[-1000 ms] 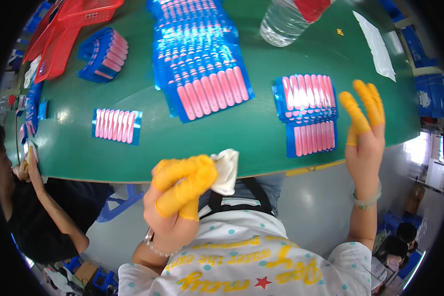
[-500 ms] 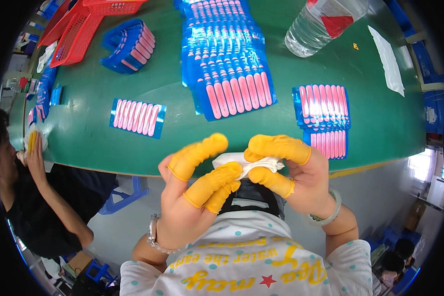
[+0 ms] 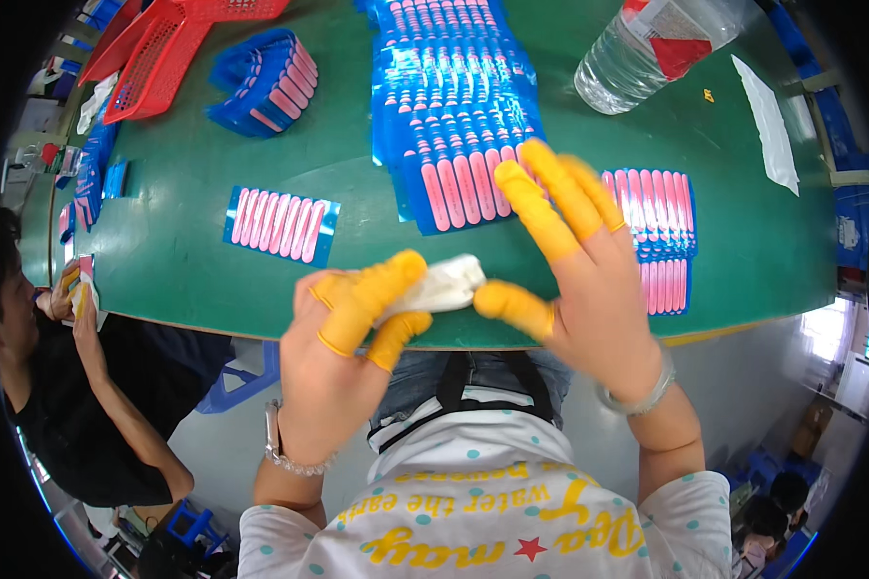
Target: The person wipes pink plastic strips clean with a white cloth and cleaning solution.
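White crumpled cloth or tissue (image 3: 444, 287) sits between the two hands just off the near edge of the green table (image 3: 183, 251), a little below the middle of the view. Left hand (image 3: 343, 362) pinches it from 8 o'clock: the fingers, capped in orange-yellow finger cots (image 3: 372, 294), are closed on its left end. Right hand (image 3: 589, 280) comes in from 4 o'clock; its thumb touches the right end of the white piece, while the other fingers are spread apart and raised, slightly blurred, so it does not clamp the piece fully.

At 12 o'clock from the hands lies a long fanned stack of blue cards with pink strips (image 3: 454, 106), running up the table. At 3 o'clock, partly behind the right fingers, is a smaller pile of the same blue and pink cards (image 3: 666, 232). At 10 o'clock a single card (image 3: 282, 225) lies flat, and further out at 11 o'clock is a curved bundle of them (image 3: 266, 82) beside a red plastic basket (image 3: 164, 48). A clear water bottle (image 3: 647, 48) lies at 1 o'clock, with a white sheet (image 3: 772, 125) toward 2 o'clock.

At 9 o'clock another person in a black top (image 3: 68, 415) sits at the table's edge, hands near more cards.
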`<state>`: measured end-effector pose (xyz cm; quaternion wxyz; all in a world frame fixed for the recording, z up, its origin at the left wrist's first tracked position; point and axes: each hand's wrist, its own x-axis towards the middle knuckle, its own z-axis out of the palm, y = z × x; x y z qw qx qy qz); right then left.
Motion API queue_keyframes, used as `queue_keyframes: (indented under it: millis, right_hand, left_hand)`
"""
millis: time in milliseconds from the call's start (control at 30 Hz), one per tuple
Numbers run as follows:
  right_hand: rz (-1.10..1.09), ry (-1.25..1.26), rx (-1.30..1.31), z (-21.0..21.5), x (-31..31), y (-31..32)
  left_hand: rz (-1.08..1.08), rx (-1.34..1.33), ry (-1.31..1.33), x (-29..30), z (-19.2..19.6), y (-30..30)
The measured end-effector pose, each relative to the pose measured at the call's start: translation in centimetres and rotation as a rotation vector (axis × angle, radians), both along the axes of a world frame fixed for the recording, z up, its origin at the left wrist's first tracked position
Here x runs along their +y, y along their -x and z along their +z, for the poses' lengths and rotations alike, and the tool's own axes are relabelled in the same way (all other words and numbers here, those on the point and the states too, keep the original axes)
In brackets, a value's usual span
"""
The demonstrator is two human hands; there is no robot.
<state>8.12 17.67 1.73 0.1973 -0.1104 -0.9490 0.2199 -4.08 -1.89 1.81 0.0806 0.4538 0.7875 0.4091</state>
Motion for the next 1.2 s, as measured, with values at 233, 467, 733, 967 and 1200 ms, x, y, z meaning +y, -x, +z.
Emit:
queue_keyframes:
  millis: [233, 467, 733, 967, 1200]
  right_hand:
    - [0.081, -0.177, -0.37, -0.5, -2.6, -4.9]
    - [0.175, -0.081, -0.367, -1.4, -2.8, -6.4]
    - [0.151, -0.016, -0.348, -1.0, -3.2, -6.0]
    - [0.187, 0.028, -0.347, -1.7, -2.7, -6.3]
    - [0.141, -0.071, -0.281, -2.1, -1.2, -7.7]
  left_hand:
    - [-0.021, 0.371, 0.11, 1.1, -0.3, 1.5]
    - [-0.228, 0.604, 0.291, 1.6, -1.0, -1.7]
    - [-0.312, 0.64, 0.31, 1.9, -0.8, -0.1]
    - [-0.392, 0.457, 0.303, -1.7, -1.0, -3.6]
    - [-0.416, 0.411, 0.335, 0.2, -0.3, -2.7]
